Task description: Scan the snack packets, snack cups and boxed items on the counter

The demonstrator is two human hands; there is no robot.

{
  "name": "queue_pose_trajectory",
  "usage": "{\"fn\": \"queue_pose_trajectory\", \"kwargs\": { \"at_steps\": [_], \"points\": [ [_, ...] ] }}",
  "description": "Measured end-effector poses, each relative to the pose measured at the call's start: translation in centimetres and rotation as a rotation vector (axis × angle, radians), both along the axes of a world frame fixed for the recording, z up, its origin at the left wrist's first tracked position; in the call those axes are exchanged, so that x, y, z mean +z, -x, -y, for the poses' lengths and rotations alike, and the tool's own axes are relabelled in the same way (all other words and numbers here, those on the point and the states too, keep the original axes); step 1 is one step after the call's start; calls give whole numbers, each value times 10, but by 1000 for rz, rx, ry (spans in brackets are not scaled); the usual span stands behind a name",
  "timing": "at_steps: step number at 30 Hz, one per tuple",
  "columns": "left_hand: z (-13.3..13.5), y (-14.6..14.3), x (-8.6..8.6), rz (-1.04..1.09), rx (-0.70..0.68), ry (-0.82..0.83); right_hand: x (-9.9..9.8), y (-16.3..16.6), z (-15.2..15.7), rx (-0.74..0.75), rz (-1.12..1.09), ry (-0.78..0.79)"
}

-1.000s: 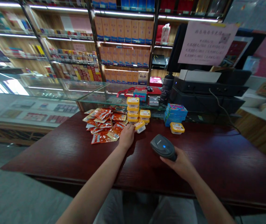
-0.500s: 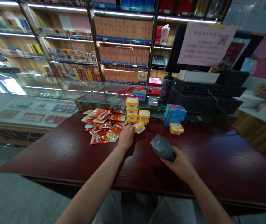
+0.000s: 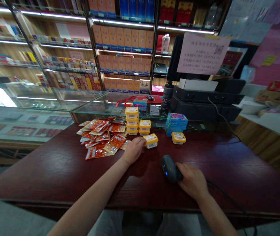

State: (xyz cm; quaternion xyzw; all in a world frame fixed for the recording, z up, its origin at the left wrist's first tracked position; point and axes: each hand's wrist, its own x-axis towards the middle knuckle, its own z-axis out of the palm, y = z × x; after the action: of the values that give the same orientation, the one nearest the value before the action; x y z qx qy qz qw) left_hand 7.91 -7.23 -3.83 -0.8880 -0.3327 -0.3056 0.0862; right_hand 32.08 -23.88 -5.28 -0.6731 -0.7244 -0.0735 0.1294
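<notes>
My left hand [image 3: 134,150] has its fingers closed at the left end of a small yellow-lidded plastic tub [image 3: 151,141], whose barcode side faces me. In my right hand [image 3: 194,179] is a dark barcode scanner [image 3: 170,168], its head turned toward the left and a small blue light showing on it. Behind the held tub stand two stacks of similar tubs, a tall stack [image 3: 132,122] and a shorter stack [image 3: 144,127]. Another single tub [image 3: 178,138] sits to the right, in front of a stack of blue boxes [image 3: 176,124].
Orange snack packets [image 3: 100,136] lie heaped on the dark wooden counter [image 3: 85,183] to the left. Behind are a glass display case [image 3: 88,106] and a monitor [image 3: 175,59] with a paper notice. The scanner's cable [image 3: 228,198] runs down to the right.
The tub in my left hand has gone from tilted to nearly level and shifted slightly right of the stacks. My right hand has turned the scanner and lowered it; its blue light now shows.
</notes>
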Motion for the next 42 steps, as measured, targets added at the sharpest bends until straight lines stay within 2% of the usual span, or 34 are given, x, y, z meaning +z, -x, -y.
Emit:
{"fn": "queue_pose_trajectory", "kwargs": {
  "at_steps": [5,12,18,22,26,34,37,39,42],
  "points": [
    [-4,-44,19,-107,-180,-75,3,4,-1,-25,-48,-16],
    [-18,-121,46,-245,-283,-191,3,2,-4,-55,-87,-46],
    [-31,-155,55,-403,-369,-303,5,2,-5,-71,-122,-42],
    [-38,-164,49,-501,-395,-319,7,2,-5,-74,-139,-17],
    [-40,-164,46,-508,-401,-310,8,1,-5,-69,-143,6],
    [-32,-157,50,-507,-392,-263,9,1,-4,-73,-140,5],
    [-32,-155,51,-473,-399,-175,11,1,-3,-69,-142,18],
    [-34,-153,47,-378,-387,-78,12,1,-3,-70,-143,14],
    [-35,-150,31,-115,-253,162,10,1,-3,-73,-142,-1]
  ]
}}
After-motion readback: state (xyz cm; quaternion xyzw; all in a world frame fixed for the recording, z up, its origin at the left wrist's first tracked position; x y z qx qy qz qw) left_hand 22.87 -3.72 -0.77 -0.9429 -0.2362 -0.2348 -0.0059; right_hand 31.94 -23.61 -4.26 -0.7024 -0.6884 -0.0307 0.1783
